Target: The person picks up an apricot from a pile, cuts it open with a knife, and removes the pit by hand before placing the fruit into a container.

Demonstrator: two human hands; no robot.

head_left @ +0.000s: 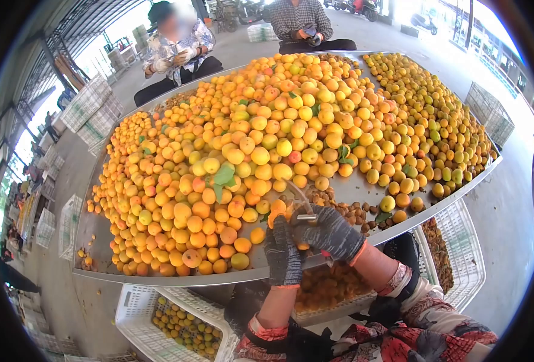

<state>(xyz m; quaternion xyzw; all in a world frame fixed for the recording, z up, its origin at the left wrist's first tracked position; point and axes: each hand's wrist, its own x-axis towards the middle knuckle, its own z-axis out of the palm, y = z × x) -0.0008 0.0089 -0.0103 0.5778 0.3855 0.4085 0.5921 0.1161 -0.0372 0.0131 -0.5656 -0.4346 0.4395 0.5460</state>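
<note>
My left hand (284,254), in a grey knitted glove, is closed at the near edge of the metal table. An orange apricot (277,211) shows at its fingertips. Close beside it, my right hand (333,234), gloved the same way, is closed around a small pitting tool (306,217) with a short metal bar and a thin curved strip. Another bit of orange fruit shows between the two hands, partly hidden. Brown apricot pits (352,212) lie just beyond my right hand. A large heap of apricots (236,157) covers most of the table.
The metal table's rim (176,279) runs in front of me. Below it stand a white crate (135,311) with greenish apricots and another crate (469,256) with brown pits. Smaller, greener apricots (436,130) lie at right. Two people sit across the table.
</note>
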